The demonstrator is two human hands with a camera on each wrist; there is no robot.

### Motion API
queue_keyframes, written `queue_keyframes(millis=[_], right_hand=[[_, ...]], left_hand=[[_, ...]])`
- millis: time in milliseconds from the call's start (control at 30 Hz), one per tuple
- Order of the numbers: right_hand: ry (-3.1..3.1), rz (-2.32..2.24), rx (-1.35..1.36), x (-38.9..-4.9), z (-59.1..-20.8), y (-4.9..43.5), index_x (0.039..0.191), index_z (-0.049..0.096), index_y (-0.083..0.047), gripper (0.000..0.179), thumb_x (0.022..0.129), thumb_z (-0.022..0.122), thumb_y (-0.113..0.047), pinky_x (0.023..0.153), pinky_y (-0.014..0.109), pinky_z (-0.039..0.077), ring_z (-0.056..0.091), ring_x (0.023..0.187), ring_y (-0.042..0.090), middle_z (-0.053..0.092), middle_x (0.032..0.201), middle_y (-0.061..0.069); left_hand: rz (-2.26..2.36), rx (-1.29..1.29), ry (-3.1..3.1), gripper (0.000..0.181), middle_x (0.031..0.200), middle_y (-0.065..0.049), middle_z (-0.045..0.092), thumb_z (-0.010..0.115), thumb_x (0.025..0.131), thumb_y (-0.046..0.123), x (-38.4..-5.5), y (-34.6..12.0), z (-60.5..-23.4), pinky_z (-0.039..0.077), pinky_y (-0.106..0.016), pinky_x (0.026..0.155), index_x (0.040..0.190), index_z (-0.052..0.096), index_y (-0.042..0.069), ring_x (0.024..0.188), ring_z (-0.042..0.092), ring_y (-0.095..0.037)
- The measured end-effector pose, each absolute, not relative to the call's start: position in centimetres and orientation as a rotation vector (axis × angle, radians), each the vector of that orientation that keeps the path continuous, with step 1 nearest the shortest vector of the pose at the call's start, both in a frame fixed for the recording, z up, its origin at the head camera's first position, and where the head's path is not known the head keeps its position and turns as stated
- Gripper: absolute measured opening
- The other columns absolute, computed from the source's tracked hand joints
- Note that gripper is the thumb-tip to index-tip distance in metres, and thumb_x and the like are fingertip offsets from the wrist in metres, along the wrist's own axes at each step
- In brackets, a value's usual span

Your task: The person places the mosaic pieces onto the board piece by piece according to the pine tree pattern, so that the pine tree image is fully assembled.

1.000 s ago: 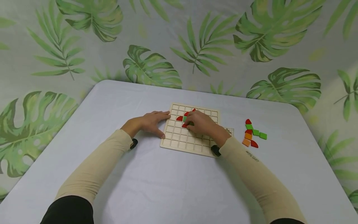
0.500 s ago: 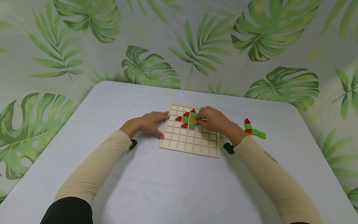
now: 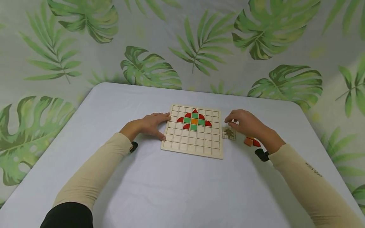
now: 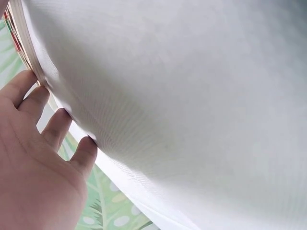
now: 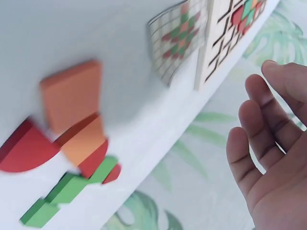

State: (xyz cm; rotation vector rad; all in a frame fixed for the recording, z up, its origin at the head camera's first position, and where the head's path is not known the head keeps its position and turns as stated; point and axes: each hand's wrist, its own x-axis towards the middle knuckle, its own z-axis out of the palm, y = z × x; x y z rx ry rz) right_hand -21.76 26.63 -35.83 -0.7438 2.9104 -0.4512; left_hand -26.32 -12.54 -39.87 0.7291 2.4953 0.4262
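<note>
A wooden grid board (image 3: 191, 144) lies on the white tablecloth, with red, green and orange tiles (image 3: 194, 121) set in its upper squares as a tree-like shape. My left hand (image 3: 150, 125) rests spread at the board's left edge, fingertips touching the rim in the left wrist view. Right of the board, my right hand (image 3: 248, 124) hovers above the table, its fingers loosely bent and nothing between them. In the head view it covers some of the loose tiles. The right wrist view shows an orange square (image 5: 74, 93), a red quarter circle (image 5: 26, 148) and green squares (image 5: 69, 188).
A small pattern card (image 3: 229, 133) with a grid print lies against the board's right side. A leaf-printed cloth (image 3: 154, 68) stands behind the table's far edge. White tablecloth (image 3: 171, 186) spreads in front of the board.
My right hand has left the tiles on the board and moved right, over toward the loose tiles. The whole tile shape on the board is now uncovered. My left hand has stayed in place.
</note>
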Motion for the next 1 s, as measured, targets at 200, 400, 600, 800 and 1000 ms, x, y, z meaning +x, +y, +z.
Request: queue_keyframes(millis=[200, 400, 600, 800, 1000], right_hand=[[2.906, -0.485, -0.636, -20.5, -35.7, 29.0, 0.112, 0.073, -0.004, 0.020, 0.094, 0.064, -0.007, 0.083, 0.045, 0.054, 0.063, 0.096, 0.026, 0.071, 0.110, 0.013], [2.889, -0.513, -0.555, -18.4, -37.2, 32.8, 0.103, 0.075, -0.008, 0.014, 0.092, 0.065, -0.008, 0.078, 0.036, 0.053, 0.063, 0.091, 0.021, 0.071, 0.101, 0.006], [2.967, -0.511, -0.557, -16.5, -39.1, 36.0, 0.100, 0.076, -0.009, 0.016, 0.088, 0.068, -0.003, 0.069, 0.024, 0.050, 0.056, 0.083, 0.013, 0.067, 0.095, 0.003], [2.961, -0.536, -0.560, -16.1, -40.0, 36.7, 0.104, 0.075, -0.008, 0.020, 0.086, 0.070, -0.002, 0.068, 0.022, 0.049, 0.055, 0.082, 0.010, 0.067, 0.099, 0.006], [2.938, -0.548, -0.570, -15.9, -40.0, 36.7, 0.106, 0.075, -0.009, 0.023, 0.084, 0.074, -0.003, 0.067, 0.022, 0.047, 0.053, 0.082, 0.011, 0.066, 0.099, 0.005]], left_hand=[[0.459, 0.719, 2.489, 0.097, 0.170, 0.004, 0.011, 0.081, 0.079, 0.043, -26.3, -12.8, -39.9, 0.016, -0.058, 0.124, 0.158, 0.029, 0.019, 0.156, 0.011, -0.032], [0.466, 0.732, 2.488, 0.097, 0.170, 0.003, 0.012, 0.081, 0.079, 0.044, -26.3, -12.8, -40.0, 0.016, -0.058, 0.124, 0.157, 0.029, 0.019, 0.156, 0.011, -0.032], [0.455, 0.724, 2.488, 0.098, 0.169, 0.005, 0.011, 0.081, 0.079, 0.044, -26.4, -12.8, -40.0, 0.016, -0.058, 0.124, 0.158, 0.028, 0.020, 0.157, 0.011, -0.031], [0.452, 0.719, 2.493, 0.098, 0.170, 0.005, 0.011, 0.080, 0.079, 0.043, -26.4, -12.8, -40.0, 0.016, -0.059, 0.124, 0.158, 0.028, 0.020, 0.156, 0.011, -0.032], [0.448, 0.733, 2.495, 0.097, 0.169, 0.004, 0.012, 0.080, 0.079, 0.044, -26.3, -12.8, -40.0, 0.016, -0.058, 0.124, 0.158, 0.028, 0.020, 0.156, 0.011, -0.033]])
